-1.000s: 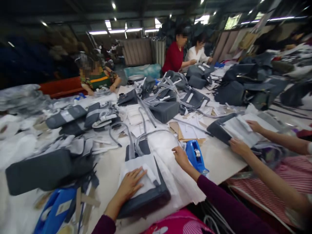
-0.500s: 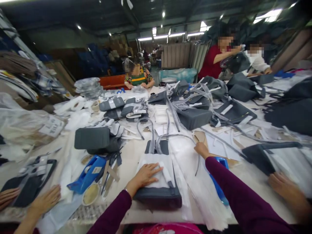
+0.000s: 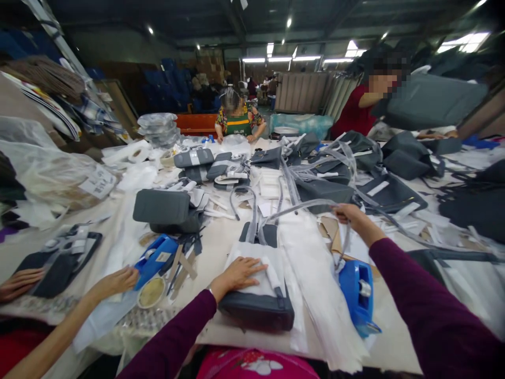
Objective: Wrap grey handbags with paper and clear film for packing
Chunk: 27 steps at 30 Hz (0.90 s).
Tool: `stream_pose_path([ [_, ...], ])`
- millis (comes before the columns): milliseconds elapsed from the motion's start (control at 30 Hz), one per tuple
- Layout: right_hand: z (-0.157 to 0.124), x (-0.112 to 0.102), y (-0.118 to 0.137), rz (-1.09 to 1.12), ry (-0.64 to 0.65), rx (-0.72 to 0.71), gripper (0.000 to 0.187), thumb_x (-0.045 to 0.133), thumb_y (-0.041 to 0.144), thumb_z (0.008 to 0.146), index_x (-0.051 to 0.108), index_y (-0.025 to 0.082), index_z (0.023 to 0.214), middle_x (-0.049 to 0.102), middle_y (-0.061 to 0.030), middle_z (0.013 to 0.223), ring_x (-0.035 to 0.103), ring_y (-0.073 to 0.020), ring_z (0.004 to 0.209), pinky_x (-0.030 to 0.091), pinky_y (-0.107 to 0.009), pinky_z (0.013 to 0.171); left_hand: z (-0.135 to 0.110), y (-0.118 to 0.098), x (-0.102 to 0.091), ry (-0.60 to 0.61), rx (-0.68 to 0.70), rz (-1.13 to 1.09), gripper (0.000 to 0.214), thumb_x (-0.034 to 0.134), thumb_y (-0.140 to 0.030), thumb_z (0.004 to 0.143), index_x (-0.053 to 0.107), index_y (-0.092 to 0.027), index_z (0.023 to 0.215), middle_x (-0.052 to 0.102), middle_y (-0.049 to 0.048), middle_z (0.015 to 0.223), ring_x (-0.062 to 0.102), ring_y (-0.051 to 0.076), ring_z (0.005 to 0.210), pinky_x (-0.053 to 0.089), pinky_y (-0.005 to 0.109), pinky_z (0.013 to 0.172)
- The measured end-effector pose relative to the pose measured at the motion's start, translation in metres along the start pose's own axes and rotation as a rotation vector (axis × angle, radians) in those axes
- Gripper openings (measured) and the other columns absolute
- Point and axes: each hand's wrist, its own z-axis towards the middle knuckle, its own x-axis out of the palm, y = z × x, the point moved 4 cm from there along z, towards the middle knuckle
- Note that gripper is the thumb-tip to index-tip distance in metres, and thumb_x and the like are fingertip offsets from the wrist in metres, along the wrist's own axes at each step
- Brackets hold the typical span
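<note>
My left hand (image 3: 241, 273) lies flat, fingers spread, on a white sheet (image 3: 236, 253) over a dark grey bag (image 3: 252, 311) in front of me. A white wrapped roll (image 3: 272, 278) rests beside its fingertips. My right hand (image 3: 347, 213) is raised to the right, closed on a plastic-wrapped bag strap (image 3: 303, 204). That strap runs back to the bag's far end, its loose tip hanging below my hand. A second wrapped strap (image 3: 252, 202) arches up from the same end. Below my right hand lies a blue tape dispenser (image 3: 356, 295).
At left a co-worker's hand (image 3: 116, 281) reaches toward another blue tape dispenser (image 3: 155, 258), near a tape roll (image 3: 151, 292). White sheets (image 3: 311, 263) lie right of my bag. Dark bags (image 3: 161, 206) and scraps cover the table. Another person (image 3: 236, 118) works across it.
My right hand has moved up and right, drawing the strap out straighter. My left hand stays on the sheet. The co-worker's hand at left has moved to the tape dispenser.
</note>
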Motion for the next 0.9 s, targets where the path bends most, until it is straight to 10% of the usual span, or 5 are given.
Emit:
stream_pose_path([
  [167,0.003,-0.061,0.073,0.073,0.105,-0.049,0.04,0.035,0.039,0.095,0.053,0.007,0.078,0.043,0.0045,0.058,0.021,0.0027,0.041,0.013,-0.025,0.043,0.0,0.001,-0.003,-0.002,0.017,-0.06,0.057,0.045,-0.053,0.09,0.028,-0.039,0.143,0.042,0.0081,0.145,0.042,0.03,0.127,0.031,0.046,0.101],
  [333,-0.021,-0.076,0.16,-0.252,0.03,-0.293,0.045,0.05,0.038,0.081,0.059,-0.003,0.095,0.063,-0.0074,0.082,0.036,0.0073,0.05,0.021,-0.024,0.049,0.002,0.01,-0.014,-0.02,-0.023,-0.309,0.056,0.059,-0.042,0.084,0.041,-0.035,0.137,0.046,0.0079,0.141,0.042,0.031,0.127,0.031,0.049,0.103],
  [633,-0.061,-0.013,0.268,-1.422,-0.124,-0.684,0.054,0.03,0.047,0.086,0.064,0.005,0.091,0.066,-0.0066,0.098,0.056,-0.0091,0.097,0.015,-0.031,0.059,0.095,0.082,-0.064,-0.392,-0.309,-0.756,0.068,0.06,-0.015,0.076,0.034,-0.012,0.139,0.058,0.015,0.121,0.062,0.016,0.084,0.05,0.029,0.077],
  [900,-0.093,0.038,0.293,-1.476,-0.306,-0.774,0.024,0.042,0.011,0.094,0.046,0.014,0.118,0.063,-0.0111,0.09,0.061,-0.0204,0.085,0.026,-0.03,0.066,0.136,0.08,-0.076,-0.403,-0.422,-0.933,0.014,0.063,-0.023,0.079,0.06,-0.01,0.086,0.052,-0.0036,0.05,0.055,0.011,0.044,0.042,0.021,0.047],
])
